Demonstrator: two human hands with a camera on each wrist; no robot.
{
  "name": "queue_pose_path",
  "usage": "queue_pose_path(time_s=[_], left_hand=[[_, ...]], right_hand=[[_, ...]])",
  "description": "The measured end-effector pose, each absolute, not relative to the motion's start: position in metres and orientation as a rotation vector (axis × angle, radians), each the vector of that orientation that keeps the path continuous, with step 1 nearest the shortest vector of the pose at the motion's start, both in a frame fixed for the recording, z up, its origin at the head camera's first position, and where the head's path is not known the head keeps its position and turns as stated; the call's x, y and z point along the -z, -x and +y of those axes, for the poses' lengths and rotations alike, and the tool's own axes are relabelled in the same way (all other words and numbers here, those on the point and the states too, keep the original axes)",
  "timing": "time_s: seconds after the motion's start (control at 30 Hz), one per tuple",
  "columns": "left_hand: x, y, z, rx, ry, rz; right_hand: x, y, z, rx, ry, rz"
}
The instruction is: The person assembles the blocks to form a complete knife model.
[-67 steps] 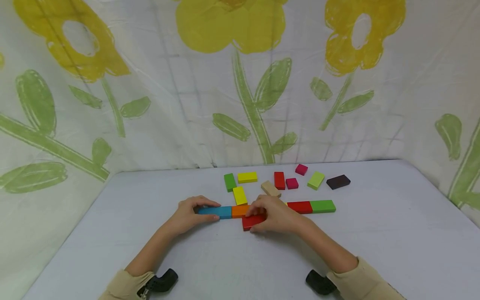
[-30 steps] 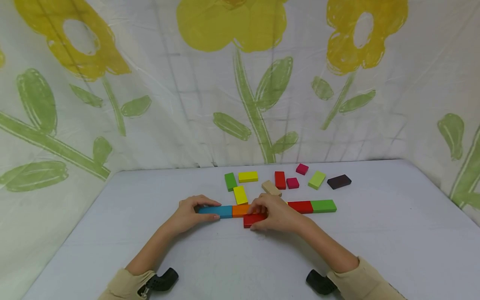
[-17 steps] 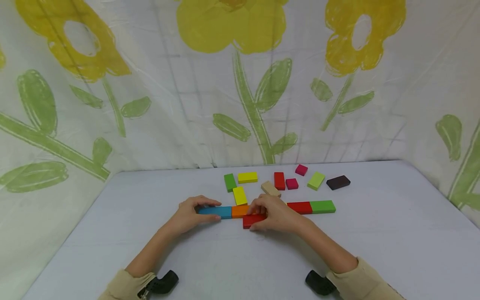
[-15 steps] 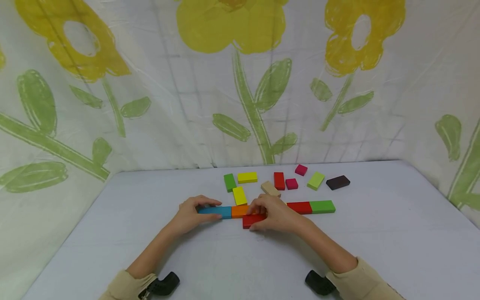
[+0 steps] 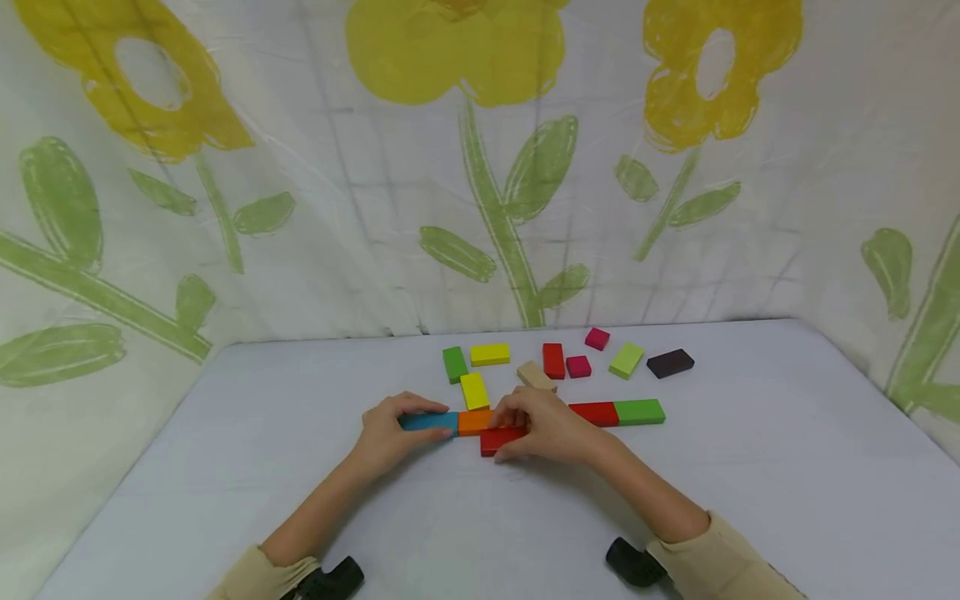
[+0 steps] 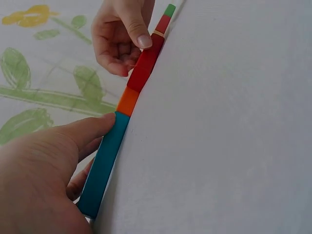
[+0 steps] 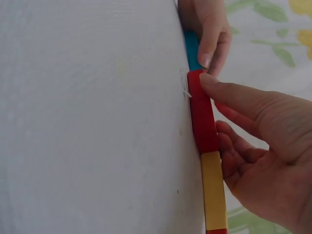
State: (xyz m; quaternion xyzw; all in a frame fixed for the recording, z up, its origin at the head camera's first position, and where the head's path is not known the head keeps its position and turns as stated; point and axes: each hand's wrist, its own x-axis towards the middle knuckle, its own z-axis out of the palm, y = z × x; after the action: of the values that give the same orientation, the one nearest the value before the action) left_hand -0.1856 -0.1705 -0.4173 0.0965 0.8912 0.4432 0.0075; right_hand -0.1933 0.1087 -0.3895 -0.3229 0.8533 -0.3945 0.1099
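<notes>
A row of flat coloured blocks lies end to end across the table. My left hand (image 5: 397, 429) holds the blue block (image 5: 431, 422) at the row's left end, thumb on the near side and fingers on the far side. To its right comes an orange block (image 5: 471, 423). My right hand (image 5: 543, 423) pinches a red block (image 5: 501, 440) lying along the row's near side, its left end in front of the orange one. Past it, a yellowish block (image 7: 213, 190) shows in the right wrist view. Another red block (image 5: 594, 414) and a green block (image 5: 639, 412) finish the row.
Behind the row lie loose blocks: two yellow ones, a dark green, a tan block (image 5: 536, 375), a red, two small pink ones, a light green and a dark brown block (image 5: 671, 363). A flower-printed curtain (image 5: 337, 208) hangs behind the white table (image 5: 465, 533).
My left hand has slid a little to the right along the blue block, nearer the orange one. The red block in my right hand has shifted slightly toward the row.
</notes>
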Motion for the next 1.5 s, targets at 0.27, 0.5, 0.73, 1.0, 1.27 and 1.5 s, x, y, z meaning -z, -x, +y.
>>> queue_pose_path(time_s=[0.27, 0.5, 0.73, 1.0, 1.27, 1.5], left_hand=[[0.419, 0.185, -0.170, -1.393, -0.295, 2.783], [0.419, 0.185, -0.170, -1.396, -0.268, 2.777], [0.420, 0.184, -0.169, -1.398, -0.264, 2.788], [0.415, 0.182, -0.169, -1.391, -0.295, 2.796], [0.414, 0.180, -0.170, -1.400, -0.307, 2.789], [0.416, 0.182, -0.170, -1.385, -0.301, 2.800]], right_hand=[[0.383, 0.193, 0.108, 1.179, 0.885, 2.494], [0.381, 0.196, 0.106, 1.173, 0.911, 2.549], [0.379, 0.205, 0.097, 1.175, 0.864, 2.598], [0.380, 0.218, 0.077, 1.185, 0.581, 2.644], [0.388, 0.226, 0.059, 1.137, 0.514, 2.720], [0.389, 0.230, 0.051, 1.167, 0.462, 2.704]])
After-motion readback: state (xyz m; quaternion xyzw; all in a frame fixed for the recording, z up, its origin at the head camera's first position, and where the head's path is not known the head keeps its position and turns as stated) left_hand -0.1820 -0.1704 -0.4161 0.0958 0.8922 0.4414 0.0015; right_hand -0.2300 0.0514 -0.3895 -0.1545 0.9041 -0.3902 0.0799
